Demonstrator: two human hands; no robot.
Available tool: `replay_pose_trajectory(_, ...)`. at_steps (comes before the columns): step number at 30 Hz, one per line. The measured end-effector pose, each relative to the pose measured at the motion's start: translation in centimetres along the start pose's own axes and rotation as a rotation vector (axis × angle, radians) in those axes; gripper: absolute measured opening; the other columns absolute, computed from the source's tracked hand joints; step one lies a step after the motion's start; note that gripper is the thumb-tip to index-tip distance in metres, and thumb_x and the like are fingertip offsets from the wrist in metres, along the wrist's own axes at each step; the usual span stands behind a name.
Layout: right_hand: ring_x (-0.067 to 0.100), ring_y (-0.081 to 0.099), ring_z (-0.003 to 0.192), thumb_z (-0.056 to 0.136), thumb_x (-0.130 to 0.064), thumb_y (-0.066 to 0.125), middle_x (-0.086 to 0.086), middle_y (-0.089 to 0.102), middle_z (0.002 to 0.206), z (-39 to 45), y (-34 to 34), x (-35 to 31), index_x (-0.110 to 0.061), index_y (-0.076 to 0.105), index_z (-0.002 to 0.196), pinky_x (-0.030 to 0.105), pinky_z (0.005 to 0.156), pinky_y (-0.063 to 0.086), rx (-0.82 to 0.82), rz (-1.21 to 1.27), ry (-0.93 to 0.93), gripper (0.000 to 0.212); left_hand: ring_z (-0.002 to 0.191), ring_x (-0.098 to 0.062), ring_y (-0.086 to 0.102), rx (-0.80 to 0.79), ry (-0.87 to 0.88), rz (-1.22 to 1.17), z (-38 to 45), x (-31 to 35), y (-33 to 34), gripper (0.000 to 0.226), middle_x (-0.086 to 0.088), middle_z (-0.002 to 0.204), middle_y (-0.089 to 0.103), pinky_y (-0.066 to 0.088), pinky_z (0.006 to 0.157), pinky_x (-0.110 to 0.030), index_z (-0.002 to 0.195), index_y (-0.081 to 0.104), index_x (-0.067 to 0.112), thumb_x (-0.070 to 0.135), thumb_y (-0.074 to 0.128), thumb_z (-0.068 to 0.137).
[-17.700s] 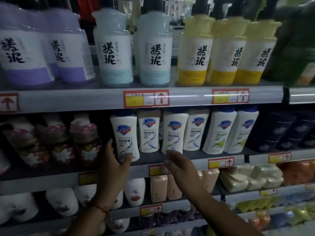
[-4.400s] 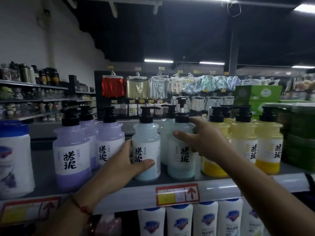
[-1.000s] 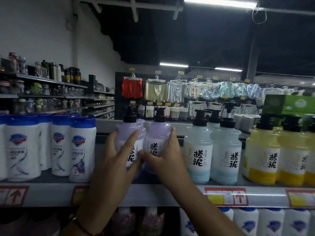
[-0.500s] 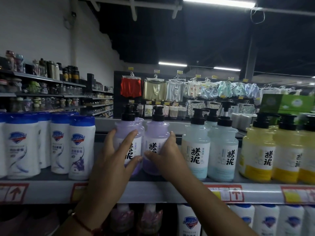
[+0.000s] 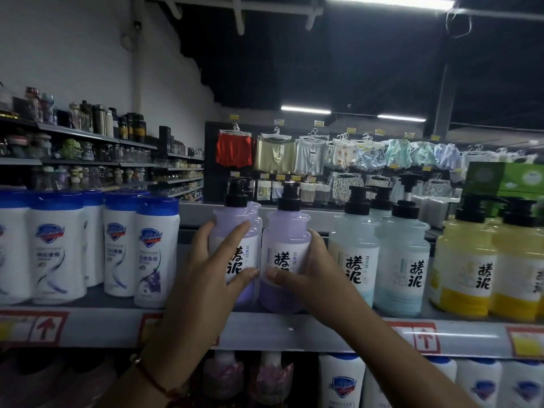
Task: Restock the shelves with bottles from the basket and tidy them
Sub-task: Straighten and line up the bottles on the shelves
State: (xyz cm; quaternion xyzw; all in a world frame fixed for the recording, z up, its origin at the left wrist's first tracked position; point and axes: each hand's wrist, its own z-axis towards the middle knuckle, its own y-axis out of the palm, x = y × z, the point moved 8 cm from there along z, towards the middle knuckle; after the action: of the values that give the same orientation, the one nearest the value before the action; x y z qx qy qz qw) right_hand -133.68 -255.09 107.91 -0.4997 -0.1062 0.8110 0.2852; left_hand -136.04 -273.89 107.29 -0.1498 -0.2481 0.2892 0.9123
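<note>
Two purple pump bottles stand side by side on the top shelf (image 5: 294, 331). My left hand (image 5: 206, 275) wraps the left purple bottle (image 5: 235, 228), fingers across its label. My right hand (image 5: 306, 272) grips the right purple bottle (image 5: 287, 231) from its right side, thumb across the front. Both bottles are upright and nearly touch. To their right stand pale blue pump bottles (image 5: 353, 248) and yellow pump bottles (image 5: 462, 266). The basket is out of sight.
White bottles with blue caps (image 5: 153, 248) stand in a group left of the purple ones, with a small gap between. More white bottles (image 5: 341, 381) fill the shelf below. Green boxes (image 5: 506, 178) sit at far right. Hanging clothes and another aisle lie behind.
Both hands have stayed on the two purple bottles over the last second; my fingers have shifted slightly and the bottles now stand closer together. Earlier I handled the pale blue bottles.
</note>
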Motion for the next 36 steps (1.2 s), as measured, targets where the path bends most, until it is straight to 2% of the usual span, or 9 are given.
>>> replay_pose_trajectory(3,0.002,0.068,0.105,0.079,-0.034,0.087,-0.013,0.071,0.117,0.1,0.0,0.0,-0.035,0.045,0.133,0.039,0.096,0.056,-0.013,-0.005,-0.008,0.068,0.114,0.031,0.022,0.009,0.009,-0.026,-0.1,0.1,0.0,0.078,0.009,0.163,0.024,0.033,0.088,-0.004,0.143,0.041,0.057,0.037,0.083,0.080)
replay_pose_trajectory(8,-0.002,0.070,0.102,0.079,-0.032,0.088,-0.015,0.074,0.114,-0.7,-0.2,-0.7,-0.034,0.046,0.135,0.038,0.094,0.058,-0.065,0.011,0.020,0.070,0.122,0.014,0.037,0.049,0.031,-0.019,-0.1,0.0,-0.4,0.083,0.011,0.163,0.023,0.050,0.087,-0.026,0.147,0.036,0.057,0.042,0.081,0.079)
replay_pose_trajectory(12,0.005,0.051,0.128,0.080,-0.060,0.075,-0.018,0.049,0.147,-1.9,-2.7,-5.4,-0.034,0.003,0.163,0.041,0.108,0.050,-0.009,-0.038,-0.005,0.112,0.125,-0.017,0.055,0.060,0.011,0.022,-0.5,0.0,0.0,0.088,0.017,0.166,0.014,0.056,0.085,-0.036,0.144,0.022,0.070,0.049,0.077,0.079)
replay_pose_trajectory(14,0.004,0.038,0.138,0.081,-0.066,0.065,-0.016,0.032,0.162,-2.3,-5.4,-10.4,-0.037,0.001,0.163,0.039,0.113,0.042,0.137,-0.103,-0.136,0.107,0.129,-0.019,0.054,0.066,0.003,0.044,-0.6,0.2,0.3,0.088,0.018,0.167,0.008,0.056,0.085,-0.037,0.141,0.015,0.075,0.050,0.075,0.082)
replay_pose_trajectory(17,0.003,0.042,0.134,0.094,-0.056,0.060,-0.014,0.041,0.158,0.0,-7.1,-17.1,-0.035,0.021,0.161,0.030,0.102,0.038,0.204,-0.259,-0.357,0.080,0.136,-0.023,0.050,0.082,0.028,0.067,-0.8,0.2,0.5,0.083,0.015,0.168,0.008,0.058,0.085,-0.040,0.145,0.016,0.071,0.053,0.070,0.084)
replay_pose_trajectory(21,0.014,0.058,0.119,0.100,-0.039,0.060,-0.001,0.061,0.139,9.3,-3.2,-20.0,-0.024,0.051,0.148,0.032,0.098,0.047,-0.228,-0.554,-0.352,0.051,0.135,-0.024,0.051,0.095,0.045,0.063,-0.9,0.1,0.5,0.081,0.015,0.168,0.009,0.057,0.083,-0.037,0.146,0.017,0.069,0.056,0.067,0.083)
replay_pose_trajectory(26,0.035,0.052,0.134,0.099,-0.015,0.063,0.013,0.054,0.148,15.4,2.0,-14.7,-0.018,0.035,0.158,0.051,0.113,0.045,-0.713,-0.767,-0.016,0.065,0.140,-0.019,0.043,0.096,0.038,0.068,-1.0,-0.1,0.7,0.090,0.031,0.162,-0.011,0.054,0.093,-0.037,0.140,0.006,0.078,0.057,0.071,0.081)
replay_pose_trajectory(31,0.037,0.065,0.116,0.103,-0.006,0.055,0.007,0.068,0.106,16.9,4.4,-12.3,-0.010,0.046,0.149,0.051,0.106,0.052,-0.795,-0.627,0.073,0.047,0.141,-0.021,0.042,0.105,0.065,0.066,-1.0,0.0,0.7,0.081,0.028,0.163,-0.009,0.055,0.097,-0.043,0.146,0.008,0.072,0.067,0.056,0.080)
replay_pose_trajectory(36,0.024,0.072,0.085,0.103,0.002,0.051,0.004,0.069,0.094,17.7,4.8,-11.8,-0.010,0.057,0.141,0.035,0.081,0.063,-0.678,-0.604,-0.010,0.041,0.143,-0.019,0.038,0.118,0.061,0.058,-1.0,0.0,0.7,0.074,0.029,0.164,-0.011,0.052,0.101,-0.042,0.145,0.008,0.073,0.074,0.040,0.078)
